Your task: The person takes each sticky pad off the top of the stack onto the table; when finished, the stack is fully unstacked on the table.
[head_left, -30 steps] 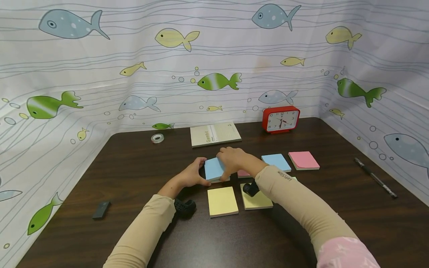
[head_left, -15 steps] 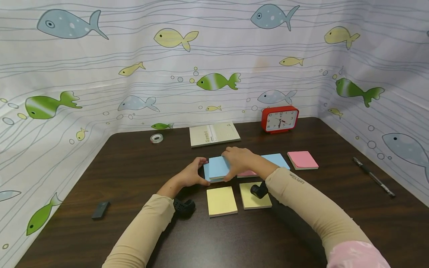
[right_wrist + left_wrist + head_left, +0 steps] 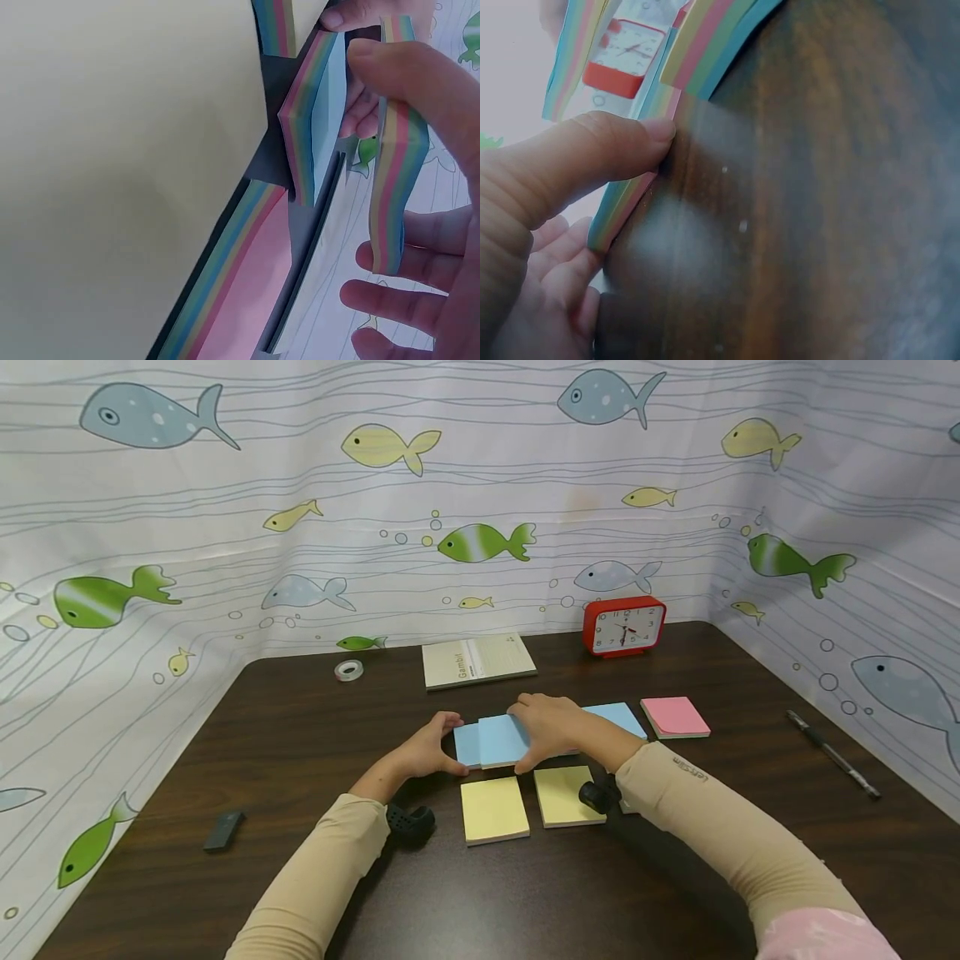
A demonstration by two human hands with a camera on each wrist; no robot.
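My left hand (image 3: 423,749) grips a blue-topped sticky note pad (image 3: 467,746) lying on the table, thumb at the near edge and fingers at the far side. In the left wrist view the striped side of this pad (image 3: 622,210) shows under the thumb. My right hand (image 3: 551,731) pinches a second blue-topped sticky note pad (image 3: 501,741) between thumb and fingers, overlapping the first from the right. The right wrist view shows this held pad (image 3: 391,180) raised apart from the lower pad (image 3: 311,120). A pink-topped pad (image 3: 247,300) lies close by, mostly hidden in the head view.
Two yellow pads (image 3: 495,810) lie in front of the hands. To the right are a blue pad (image 3: 617,718), a pink pad (image 3: 677,717) and a pen (image 3: 832,754). Behind stand a notebook (image 3: 480,660), a tape roll (image 3: 348,671) and a red clock (image 3: 624,627). A small dark block (image 3: 224,832) lies left.
My right hand has lifted the upper blue-topped sticky note pad and moved it to the right, uncovering more of the lower one. The left hand stays in place on the lower pad.
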